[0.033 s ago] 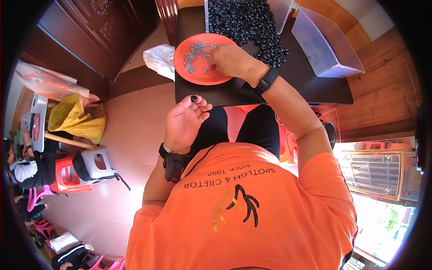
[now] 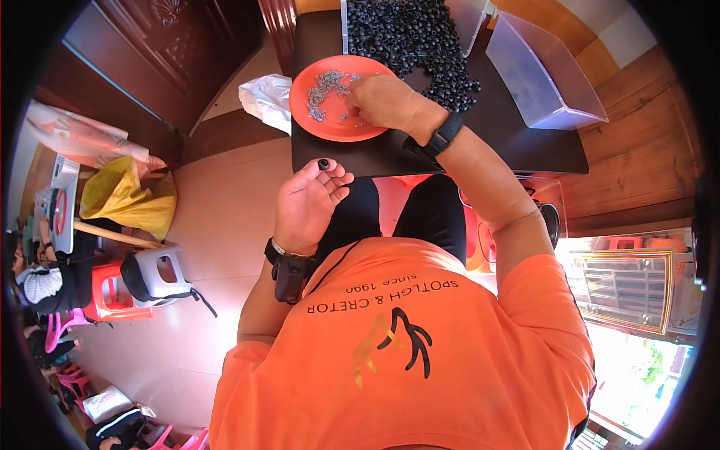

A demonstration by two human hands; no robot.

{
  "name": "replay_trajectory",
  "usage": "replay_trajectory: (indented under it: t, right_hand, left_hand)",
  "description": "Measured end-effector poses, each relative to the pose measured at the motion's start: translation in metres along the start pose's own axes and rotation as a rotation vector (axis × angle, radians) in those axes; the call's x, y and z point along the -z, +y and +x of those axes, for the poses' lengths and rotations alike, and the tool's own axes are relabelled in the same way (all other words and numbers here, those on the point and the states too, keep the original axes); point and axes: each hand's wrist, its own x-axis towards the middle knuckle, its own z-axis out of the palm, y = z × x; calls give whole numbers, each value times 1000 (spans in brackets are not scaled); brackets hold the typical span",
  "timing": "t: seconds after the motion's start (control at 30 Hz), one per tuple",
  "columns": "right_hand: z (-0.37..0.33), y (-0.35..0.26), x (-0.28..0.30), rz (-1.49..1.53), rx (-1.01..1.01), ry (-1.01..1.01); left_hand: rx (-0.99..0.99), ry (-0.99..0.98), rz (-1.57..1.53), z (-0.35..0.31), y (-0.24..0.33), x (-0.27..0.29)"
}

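Between the thumb and forefinger of my left hand is a small round black part with a hole in it, held just off the table's near edge. My right hand reaches over the right side of an orange plate, its fingers bent down and together at the plate's surface. Whatever those fingertips may hold is hidden. Scattered in the plate are many tiny silvery metal pieces, mostly left of my fingers. Beyond the plate lies a big heap of similar black parts, spilling from a clear bin onto the dark table.
A translucent plastic bin lies at the table's right side. White plastic bag hangs by the left edge. To the left are a yellow bag, a grey stool, a red stool and other people at a table.
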Motion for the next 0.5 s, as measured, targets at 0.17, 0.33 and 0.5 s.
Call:
replay_trajectory:
  t: [0.17,0.33,0.5]
  right_hand:
    - [-1,0,-5,-37,-77,161]
    - [-8,-4,8,95,-98,178]
    - [-7,-17,21,309,-86,-98]
  left_hand:
    - [-6,3,21,-1,0,-2]
    - [0,9,28,-1,0,-1]
    - [6,13,31,0,-2,-2]
